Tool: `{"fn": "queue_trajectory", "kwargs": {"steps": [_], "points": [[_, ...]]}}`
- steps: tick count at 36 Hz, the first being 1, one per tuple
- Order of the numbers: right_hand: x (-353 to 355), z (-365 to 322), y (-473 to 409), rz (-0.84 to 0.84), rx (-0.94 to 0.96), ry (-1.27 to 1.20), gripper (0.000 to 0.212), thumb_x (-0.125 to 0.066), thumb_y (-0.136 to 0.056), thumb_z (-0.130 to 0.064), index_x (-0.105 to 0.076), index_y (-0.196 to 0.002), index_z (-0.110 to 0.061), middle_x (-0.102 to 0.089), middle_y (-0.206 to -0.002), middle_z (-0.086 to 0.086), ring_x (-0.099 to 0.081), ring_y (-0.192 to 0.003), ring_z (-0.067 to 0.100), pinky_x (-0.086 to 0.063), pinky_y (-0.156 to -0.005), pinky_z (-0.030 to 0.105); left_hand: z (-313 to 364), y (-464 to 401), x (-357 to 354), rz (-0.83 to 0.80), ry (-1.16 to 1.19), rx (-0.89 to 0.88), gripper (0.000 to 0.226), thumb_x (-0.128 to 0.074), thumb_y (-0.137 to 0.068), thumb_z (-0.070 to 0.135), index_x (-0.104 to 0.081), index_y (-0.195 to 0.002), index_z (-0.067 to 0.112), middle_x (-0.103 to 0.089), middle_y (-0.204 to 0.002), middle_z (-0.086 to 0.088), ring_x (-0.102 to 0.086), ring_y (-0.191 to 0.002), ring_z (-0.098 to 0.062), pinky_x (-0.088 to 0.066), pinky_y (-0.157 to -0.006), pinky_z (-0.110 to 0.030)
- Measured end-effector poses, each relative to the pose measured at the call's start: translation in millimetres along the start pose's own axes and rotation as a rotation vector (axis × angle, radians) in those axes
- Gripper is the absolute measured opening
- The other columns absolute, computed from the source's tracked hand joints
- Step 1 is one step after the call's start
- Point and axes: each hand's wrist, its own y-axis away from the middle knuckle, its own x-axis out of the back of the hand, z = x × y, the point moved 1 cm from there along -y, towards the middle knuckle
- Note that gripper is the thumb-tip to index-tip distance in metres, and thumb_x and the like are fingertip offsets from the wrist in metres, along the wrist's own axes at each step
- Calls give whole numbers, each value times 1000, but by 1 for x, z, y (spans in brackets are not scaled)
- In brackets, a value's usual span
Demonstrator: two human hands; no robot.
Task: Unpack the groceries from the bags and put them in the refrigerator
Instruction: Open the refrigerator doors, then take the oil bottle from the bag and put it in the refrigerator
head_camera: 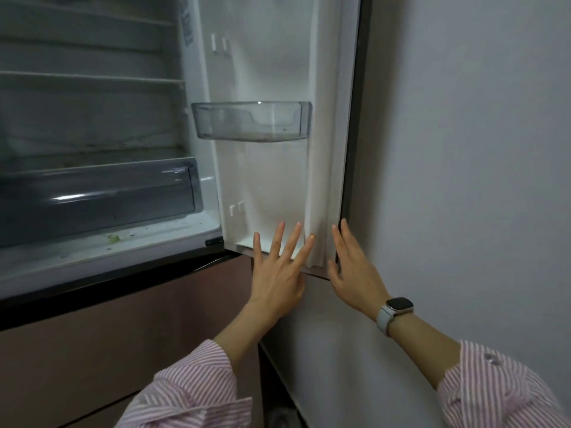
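Observation:
The refrigerator stands open, its white door [272, 180] swung out to the right against the wall. My left hand [279, 273] is spread flat with its fingers over the door's bottom inner edge. My right hand [352, 270], a watch on its wrist, lies flat along the door's outer edge at the bottom corner. Neither hand holds anything. One clear door bin [251, 120] hangs on the door and looks empty. Inside, the glass shelves [89, 77] look bare and a grey crisper drawer [99, 199] sits at the bottom. No bags or groceries are in view.
A grey wall [479, 149] runs close along the right of the door. Below the open compartment are pinkish lower drawer fronts [123, 341]. Small green scraps lie on the fridge floor ledge [114, 239]. A narrow dark gap [278, 396] runs between fridge and wall.

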Motion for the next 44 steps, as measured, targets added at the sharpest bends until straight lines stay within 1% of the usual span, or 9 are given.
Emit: {"fn": "queue_trajectory", "kwargs": {"steps": [4, 11, 15, 20, 23, 28, 34, 38, 44], "points": [[-10, 6, 9, 16, -6, 47, 59, -31, -91, -27, -19, -146, -9, -14, -155, 15, -15, -143, 28, -24, -114, 47, -1, 11, -2, -68, 25, 90, 78, -66, -70, 30, -36, -141, 21, -28, -152, -14, -20, -141, -35, -22, -102, -67], [-59, -26, 54, -107, -1, -43, 60, -23, -85, -37, -49, -131, -9, -41, -143, 14, -30, -137, 32, -26, -111, 52, -32, 96, 3, -275, 94, 360, 63, -49, -88, 30, -25, -146, 19, -11, -157, -10, -8, -144, -28, -16, -114, -54], [-96, -84, 83, -297, 99, -113, 54, -26, -86, -35, -50, -130, -14, -46, -138, 3, -25, -139, 23, -14, -114, 46, -57, 181, 22, -303, 58, 503, 50, -56, -83, 25, -47, -131, 15, -42, -143, -11, -41, -130, -26, -35, -102, -48], [-140, -202, 129, -437, 356, -267, 38, -40, -93, -26, -53, -126, -12, -53, -128, 4, -41, -127, 23, -30, -105, 36, -94, 327, 85, -272, -81, 772, 37, -46, -72, 33, -66, -99, 16, -68, -97, -4, -66, -87, -23, -51, -77, -39], [-154, -291, 170, -520, 508, -320, 36, -42, -94, -22, -53, -127, -12, -55, -126, 4, -45, -121, 23, -37, -96, 35, -105, 426, 144, -261, -177, 947, 37, -40, -75, 34, -67, -93, 18, -69, -90, 0, -66, -82, -21, -49, -75, -36], [-161, -439, 268, -600, 753, -500, 30, -48, -84, -16, -66, -106, -8, -67, -100, 10, -61, -97, 31, -50, -77, 37, -95, 587, 263, -254, -286, 1262, 34, -45, -79, 32, -69, -95, 15, -70, -92, -2, -67, -82, -24, -50, -76, -40], [-150, -594, 402, -707, 987, -666, 29, -50, -89, -16, -62, -114, -9, -65, -109, 10, -57, -104, 30, -49, -84, 40, -50, 747, 396, -224, -387, 1601, 31, -52, -91, 26, -61, -118, 13, -63, -115, -4, -58, -103, -21, -44, -88, -36], [-137, -674, 478, -797, 1160, -708, 32, -47, -91, -20, -58, -120, -13, -62, -116, 5, -53, -110, 24, -46, -86, 35, -17, 816, 460, -171, -469, 1773, 28, -50, -91, 24, -60, -116, 15, -61, -117, -2, -55, -108, -17, -39, -90, -29], [-127, -774, 553, -860, 1358, -743, 32, -44, -93, -24, -57, -120, -15, -60, -117, 4, -52, -111, 22, -44, -88, 33, 1, 901, 524, -103, -589, 1995, 32, -47, -94, 24, -57, -122, 13, -58, -123, -5, -53, -114, -19, -39, -96, -33]]}}
